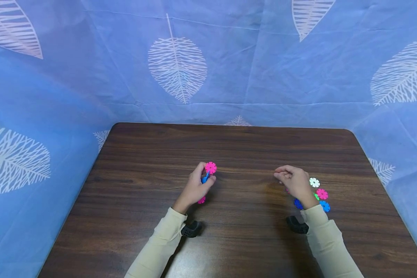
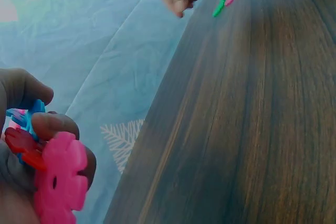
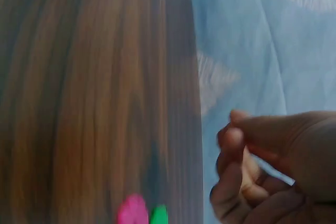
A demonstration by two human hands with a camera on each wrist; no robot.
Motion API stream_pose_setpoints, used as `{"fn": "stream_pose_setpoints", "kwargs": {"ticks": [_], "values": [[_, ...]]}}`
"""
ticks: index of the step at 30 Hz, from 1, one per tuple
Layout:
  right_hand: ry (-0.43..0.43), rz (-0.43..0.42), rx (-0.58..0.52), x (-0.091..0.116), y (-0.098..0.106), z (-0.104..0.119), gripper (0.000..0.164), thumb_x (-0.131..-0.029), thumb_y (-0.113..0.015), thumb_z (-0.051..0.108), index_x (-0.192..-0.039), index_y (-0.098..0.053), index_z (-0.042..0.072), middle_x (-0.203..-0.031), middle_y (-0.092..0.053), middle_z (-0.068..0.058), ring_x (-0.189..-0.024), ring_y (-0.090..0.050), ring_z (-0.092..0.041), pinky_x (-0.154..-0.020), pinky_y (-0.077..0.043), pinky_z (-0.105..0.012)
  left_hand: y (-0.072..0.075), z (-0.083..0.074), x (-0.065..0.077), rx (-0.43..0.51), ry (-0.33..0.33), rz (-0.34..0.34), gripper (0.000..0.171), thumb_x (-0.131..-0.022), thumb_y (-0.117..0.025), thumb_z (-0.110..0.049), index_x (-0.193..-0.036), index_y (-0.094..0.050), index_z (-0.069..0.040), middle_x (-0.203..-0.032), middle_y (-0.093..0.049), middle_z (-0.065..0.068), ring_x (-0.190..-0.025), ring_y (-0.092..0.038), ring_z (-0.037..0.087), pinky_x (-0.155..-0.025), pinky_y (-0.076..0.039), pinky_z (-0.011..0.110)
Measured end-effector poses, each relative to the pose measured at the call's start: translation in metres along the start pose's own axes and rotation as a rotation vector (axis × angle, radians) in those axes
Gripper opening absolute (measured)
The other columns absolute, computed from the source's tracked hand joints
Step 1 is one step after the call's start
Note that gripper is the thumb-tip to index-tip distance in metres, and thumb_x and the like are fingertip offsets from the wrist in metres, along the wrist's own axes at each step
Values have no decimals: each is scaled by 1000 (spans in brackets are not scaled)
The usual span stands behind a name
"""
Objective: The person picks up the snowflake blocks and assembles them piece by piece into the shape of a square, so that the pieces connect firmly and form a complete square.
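My left hand [image 1: 194, 189] grips a joined cluster of notched plastic discs over the left-middle of the table. A pink disc [image 1: 211, 167] stands out past its fingertips, with a blue disc [image 1: 205, 179] between fingers and thumb. Another pink disc [image 1: 201, 200] shows below the hand. In the left wrist view a red disc [image 2: 23, 148] sits beside the near pink disc [image 2: 62, 177]; the palm hides part of the cluster. My right hand [image 1: 296, 184] hovers near the loose discs, fingers loosely curled, thumb near the index fingertip, nothing visible between them.
Several loose discs lie under and beside the right forearm: a white disc [image 1: 314, 182], a pink disc [image 1: 322, 194], a light blue disc [image 1: 324, 206], a dark blue disc [image 1: 298, 204] and a partly hidden green one. The brown wooden table [image 1: 243, 231] meets a blue leaf-patterned cloth [image 1: 229, 69].
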State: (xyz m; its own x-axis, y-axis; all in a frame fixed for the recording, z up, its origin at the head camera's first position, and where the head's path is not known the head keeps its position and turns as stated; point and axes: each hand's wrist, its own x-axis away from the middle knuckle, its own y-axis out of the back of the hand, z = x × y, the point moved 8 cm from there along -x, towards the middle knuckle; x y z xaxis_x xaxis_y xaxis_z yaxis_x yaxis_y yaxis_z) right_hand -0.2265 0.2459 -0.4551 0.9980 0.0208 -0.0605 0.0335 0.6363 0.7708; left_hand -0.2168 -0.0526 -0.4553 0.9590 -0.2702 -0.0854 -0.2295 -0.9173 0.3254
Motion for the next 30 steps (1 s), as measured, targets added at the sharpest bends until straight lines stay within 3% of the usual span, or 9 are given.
{"fn": "stream_pose_setpoints", "kwargs": {"ticks": [4, 7, 11, 15, 19, 22, 28, 30], "values": [[-73, -29, 120, -3, 16, -24, 19, -90, -64, 15, -93, -69, -2, -75, -69, -13, -65, -61, -21, -80, -45, -48, 3, 6, 0, 13, 58, -41, 19, -95, -56, -22, -105, -50, -8, -86, -57, 7, -66, -50, 12, -61, -44, 23], [-121, -13, 168, -3, 20, -40, 23, -90, -64, 15, -96, -67, -7, -78, -69, -18, -70, -63, -30, -86, -40, -56, 1, 10, 1, 70, 112, -27, 26, -100, -47, -31, -104, -50, -5, -73, -55, 9, -52, -50, 13, -48, -46, 25], [-147, 11, 206, -3, 19, -55, 30, -90, -65, 16, -100, -65, -12, -79, -69, -22, -67, -63, -31, -79, -44, -55, 2, 13, 1, 95, 150, -24, 38, -103, -33, -36, -101, -49, -1, -58, -45, 6, -40, -45, 16, -38, -44, 29], [-190, 45, 244, -3, 15, -64, 35, -89, -66, 20, -103, -64, -12, -79, -68, -19, -70, -61, -30, -78, -45, -52, 5, 12, 1, 80, 137, -39, 47, -104, -28, -40, -100, -48, 2, -58, -43, 4, -40, -44, 15, -38, -44, 29], [-242, 53, 250, -2, 13, -68, 38, -87, -69, 23, -104, -65, -10, -77, -67, -15, -65, -56, -23, -62, -46, -36, 7, 14, 1, 79, 126, -50, 53, -103, -26, -45, -100, -48, 4, -58, -43, 4, -41, -44, 14, -37, -44, 29], [-236, 46, 254, -2, 13, -68, 37, -86, -69, 22, -103, -66, -11, -76, -67, -17, -61, -55, -20, -59, -43, -32, 8, 14, 0, 87, 123, -55, 48, -103, -31, -42, -100, -49, 2, -60, -46, 9, -40, -45, 15, -38, -43, 28], [-189, 11, 238, -3, 14, -64, 32, -84, -70, 18, -98, -64, -10, -86, -66, -24, -79, -58, -36, -79, -40, -51, 7, 15, -1, 70, 132, -46, 22, -102, -42, -26, -97, -55, -8, -84, -58, 21, -44, -50, 15, -39, -42, 28], [-189, -7, 209, -3, 14, -63, 30, -83, -71, 16, -97, -62, -9, -89, -65, -25, -86, -56, -40, -82, -39, -54, 7, 13, -1, 66, 134, -35, 20, -102, -43, -22, -99, -55, -6, -87, -59, 23, -46, -51, 16, -41, -44, 31]]}}
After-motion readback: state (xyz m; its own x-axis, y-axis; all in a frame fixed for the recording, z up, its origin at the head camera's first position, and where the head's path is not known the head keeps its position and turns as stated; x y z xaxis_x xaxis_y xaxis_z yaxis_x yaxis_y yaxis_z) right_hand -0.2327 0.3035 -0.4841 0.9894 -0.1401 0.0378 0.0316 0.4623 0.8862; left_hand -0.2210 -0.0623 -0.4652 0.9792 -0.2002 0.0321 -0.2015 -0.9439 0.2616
